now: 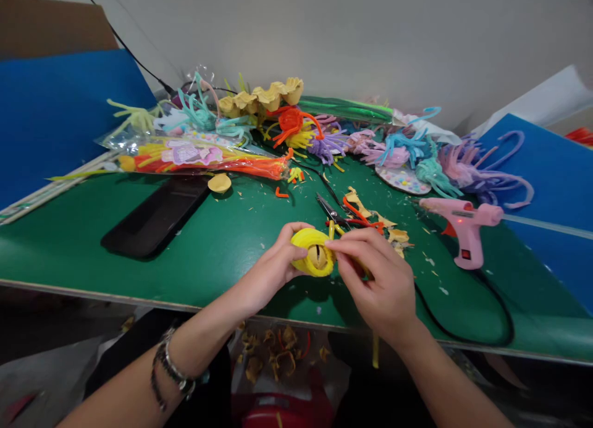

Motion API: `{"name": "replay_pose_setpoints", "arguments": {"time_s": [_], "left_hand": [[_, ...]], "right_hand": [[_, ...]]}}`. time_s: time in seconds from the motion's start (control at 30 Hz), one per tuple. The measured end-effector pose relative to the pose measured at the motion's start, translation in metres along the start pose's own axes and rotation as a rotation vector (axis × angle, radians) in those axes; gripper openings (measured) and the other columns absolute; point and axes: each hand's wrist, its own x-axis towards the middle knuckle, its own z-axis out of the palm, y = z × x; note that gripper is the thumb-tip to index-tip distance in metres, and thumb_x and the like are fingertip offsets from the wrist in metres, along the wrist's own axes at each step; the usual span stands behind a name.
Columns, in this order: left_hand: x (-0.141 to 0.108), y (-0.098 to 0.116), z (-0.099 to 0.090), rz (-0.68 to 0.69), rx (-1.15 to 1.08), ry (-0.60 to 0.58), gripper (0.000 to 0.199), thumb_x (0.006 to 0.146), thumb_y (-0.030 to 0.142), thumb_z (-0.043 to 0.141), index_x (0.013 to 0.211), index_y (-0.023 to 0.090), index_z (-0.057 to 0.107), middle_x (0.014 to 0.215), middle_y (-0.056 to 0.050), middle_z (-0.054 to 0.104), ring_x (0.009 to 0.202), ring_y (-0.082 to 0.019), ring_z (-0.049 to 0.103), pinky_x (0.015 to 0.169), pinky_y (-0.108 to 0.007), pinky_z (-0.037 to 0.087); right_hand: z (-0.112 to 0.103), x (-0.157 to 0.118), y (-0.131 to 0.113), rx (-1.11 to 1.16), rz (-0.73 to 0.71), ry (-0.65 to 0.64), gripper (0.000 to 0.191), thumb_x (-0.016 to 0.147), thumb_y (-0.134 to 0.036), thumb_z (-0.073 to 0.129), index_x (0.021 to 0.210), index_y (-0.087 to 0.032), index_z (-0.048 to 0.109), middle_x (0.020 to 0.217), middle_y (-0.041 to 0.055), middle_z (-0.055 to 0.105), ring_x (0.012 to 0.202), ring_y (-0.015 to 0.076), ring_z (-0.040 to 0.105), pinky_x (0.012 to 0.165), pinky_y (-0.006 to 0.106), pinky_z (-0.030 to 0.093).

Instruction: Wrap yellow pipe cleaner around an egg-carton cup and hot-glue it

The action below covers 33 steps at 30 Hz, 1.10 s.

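The left hand (283, 255) grips a round, bright-yellow coil of fuzzy pipe cleaner (303, 236) from its 9 o'clock side, thumb resting across the front. The right hand (382, 280) pinches the coil's edge near 2 o'clock. The coil is held up over the near edge of the green tabletop (231, 230), around a small tan cup of moulded card (313, 257) with a dark slit. The whole piece should be very light; the fuzz looks soft and grippy, its core likely bendable, while the card probably dents under hard pressure. The outer rim seems the safest hold, leaving the middle unsqueezed. From the coil, a dark-bladed cutting tool (332, 215) lies at 1 o'clock, a pink plastic glue gun (469, 230) toward 3 o'clock, its nozzle best avoided, and a flat black phone (155, 221) between 9 and 10 o'clock.
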Motion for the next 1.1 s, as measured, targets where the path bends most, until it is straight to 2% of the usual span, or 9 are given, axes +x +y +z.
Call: {"name": "replay_pose_setpoints", "arguments": {"time_s": [0.13, 0.3, 0.47, 0.6, 0.8, 1.1], "left_hand": [[0.001, 0.001, 0.001, -0.039, -0.017, -0.011, 0.031, 0.062, 0.031, 0.059, 0.086, 0.021, 0.044, 0.075, 0.005, 0.053, 0.068, -0.011, 0.052, 0.063, -0.023, 0.043], [0.0, 0.004, 0.005, -0.087, 0.05, 0.045, 0.031, 0.061, 0.029, 0.056, 0.088, 0.021, 0.043, 0.071, 0.006, 0.053, 0.066, -0.01, 0.051, 0.063, -0.024, 0.045], [0.0, 0.003, 0.007, -0.047, 0.038, 0.075, 0.027, 0.061, 0.024, 0.054, 0.086, 0.019, 0.045, 0.068, 0.006, 0.053, 0.065, -0.008, 0.049, 0.058, -0.018, 0.041], [0.0, 0.002, 0.008, -0.014, 0.001, 0.109, 0.027, 0.06, 0.021, 0.052, 0.086, 0.02, 0.045, 0.069, 0.006, 0.053, 0.066, -0.007, 0.048, 0.059, -0.017, 0.04], [-0.001, 0.003, 0.009, 0.007, -0.065, 0.121, 0.027, 0.062, 0.02, 0.051, 0.088, 0.02, 0.043, 0.069, 0.006, 0.053, 0.067, -0.008, 0.05, 0.061, -0.019, 0.04], [-0.001, 0.001, 0.012, 0.039, -0.122, 0.157, 0.025, 0.064, 0.016, 0.049, 0.087, 0.02, 0.042, 0.07, 0.005, 0.052, 0.07, -0.01, 0.052, 0.064, -0.02, 0.04]], "right_hand": [[0.001, 0.0, 0.001, 0.015, -0.036, -0.024, 0.023, 0.082, -0.003, 0.049, 0.089, -0.02, 0.063, 0.078, 0.0023, 0.058, 0.071, 0.0102, 0.057, 0.061, 0.021, 0.047], [0.0, -0.001, 0.004, 0.011, -0.062, -0.032, 0.025, 0.084, -0.004, 0.047, 0.089, -0.021, 0.064, 0.078, 0.0024, 0.057, 0.072, 0.0105, 0.056, 0.063, 0.022, 0.047], [0.0, -0.001, 0.002, 0.025, -0.05, -0.058, 0.024, 0.083, -0.004, 0.047, 0.089, -0.021, 0.063, 0.079, 0.0024, 0.058, 0.073, 0.0105, 0.057, 0.063, 0.022, 0.048], [0.001, -0.001, 0.002, 0.025, -0.027, -0.046, 0.022, 0.082, -0.005, 0.05, 0.091, -0.021, 0.061, 0.079, 0.0021, 0.061, 0.075, 0.0114, 0.059, 0.066, 0.023, 0.049], [0.003, -0.002, 0.002, -0.042, -0.116, -0.024, 0.022, 0.082, -0.004, 0.05, 0.094, -0.019, 0.061, 0.08, 0.0033, 0.063, 0.075, 0.0108, 0.06, 0.07, 0.022, 0.05], [0.006, -0.004, 0.001, -0.137, -0.174, -0.01, 0.021, 0.084, -0.005, 0.048, 0.095, -0.017, 0.061, 0.08, 0.0047, 0.065, 0.076, 0.012, 0.062, 0.072, 0.024, 0.052]]}}
